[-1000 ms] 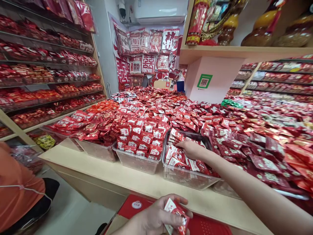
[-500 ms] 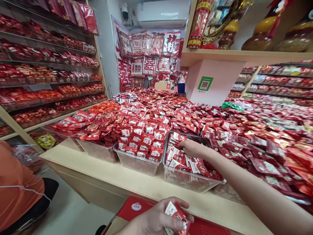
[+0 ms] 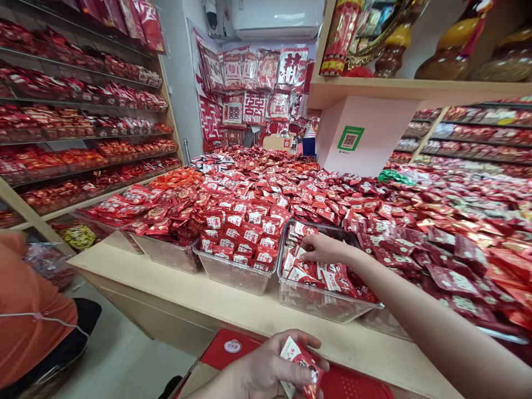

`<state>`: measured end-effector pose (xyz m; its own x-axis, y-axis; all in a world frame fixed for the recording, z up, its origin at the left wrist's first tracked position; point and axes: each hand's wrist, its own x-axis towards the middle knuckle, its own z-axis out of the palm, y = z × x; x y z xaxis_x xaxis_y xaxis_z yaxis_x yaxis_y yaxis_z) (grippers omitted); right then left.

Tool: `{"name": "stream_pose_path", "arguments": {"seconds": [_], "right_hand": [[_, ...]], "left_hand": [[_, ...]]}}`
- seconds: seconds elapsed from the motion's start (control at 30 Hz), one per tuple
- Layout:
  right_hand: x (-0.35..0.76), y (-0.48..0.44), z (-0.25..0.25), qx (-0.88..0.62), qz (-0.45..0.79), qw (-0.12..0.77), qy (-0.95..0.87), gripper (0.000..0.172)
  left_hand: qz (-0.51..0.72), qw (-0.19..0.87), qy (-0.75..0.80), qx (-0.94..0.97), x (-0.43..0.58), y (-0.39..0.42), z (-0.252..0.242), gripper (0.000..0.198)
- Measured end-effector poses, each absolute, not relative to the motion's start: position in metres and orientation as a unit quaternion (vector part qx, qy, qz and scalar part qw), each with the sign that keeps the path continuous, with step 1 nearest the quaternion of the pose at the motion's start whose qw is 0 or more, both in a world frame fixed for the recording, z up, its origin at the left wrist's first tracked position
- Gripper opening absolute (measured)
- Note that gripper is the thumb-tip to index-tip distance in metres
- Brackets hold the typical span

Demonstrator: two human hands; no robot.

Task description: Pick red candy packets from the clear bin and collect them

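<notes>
Right hand (image 3: pixel 322 247) fingers pinch a red-and-white packet (image 3: pixel 297 257) in the clear bin (image 3: pixel 316 303) beneath them, apparently part-filled; left hand (image 3: pixel 266 368) fingers clamp a small stack (image 3: pixel 302 363), seemingly unplaced.

We count two hands: one left hand (image 3: pixel 266 368), one right hand (image 3: pixel 326 248). Front row of clear bins (image 3: pixel 235 274): four sure, maybe a fifth. One QR sign (image 3: pixel 350 138), one air conditioner (image 3: pixel 276 16), one person in orange (image 3: pixel 29 316). The red packets (image 3: pixel 257 188) we can't count, far too many.
</notes>
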<state>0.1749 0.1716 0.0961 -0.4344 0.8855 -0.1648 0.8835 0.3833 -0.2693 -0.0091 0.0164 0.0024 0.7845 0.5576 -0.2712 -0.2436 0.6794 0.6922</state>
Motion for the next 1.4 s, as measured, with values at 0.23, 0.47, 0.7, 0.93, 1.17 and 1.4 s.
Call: {"name": "stream_pose_path", "arguments": {"seconds": [0.23,0.47,0.7,0.93,1.17,1.4], "right_hand": [[0.176,0.176,0.096,-0.542,0.17,0.07,-0.82,0.017],[0.162,0.18,0.088,-0.53,0.067,0.134,-0.834,0.012],[0.17,0.172,0.092,-0.502,0.084,0.104,-0.854,0.017],[0.163,0.171,0.088,-0.477,0.061,0.075,-0.873,0.023],[0.153,0.177,0.088,-0.551,0.093,0.149,-0.816,0.018],[0.148,0.177,0.084,-0.521,0.089,0.145,-0.836,0.004]], "left_hand": [[0.231,0.887,0.231,0.326,-0.008,0.016,0.003,0.04],[0.232,0.887,0.225,0.33,-0.009,0.017,0.0,0.041],[0.231,0.889,0.224,0.327,-0.009,0.016,0.001,0.041],[0.228,0.886,0.229,0.334,-0.009,0.017,0.002,0.042],[0.23,0.882,0.236,0.337,-0.009,0.016,0.001,0.043],[0.235,0.883,0.232,0.335,-0.009,0.016,-0.001,0.042]]}}
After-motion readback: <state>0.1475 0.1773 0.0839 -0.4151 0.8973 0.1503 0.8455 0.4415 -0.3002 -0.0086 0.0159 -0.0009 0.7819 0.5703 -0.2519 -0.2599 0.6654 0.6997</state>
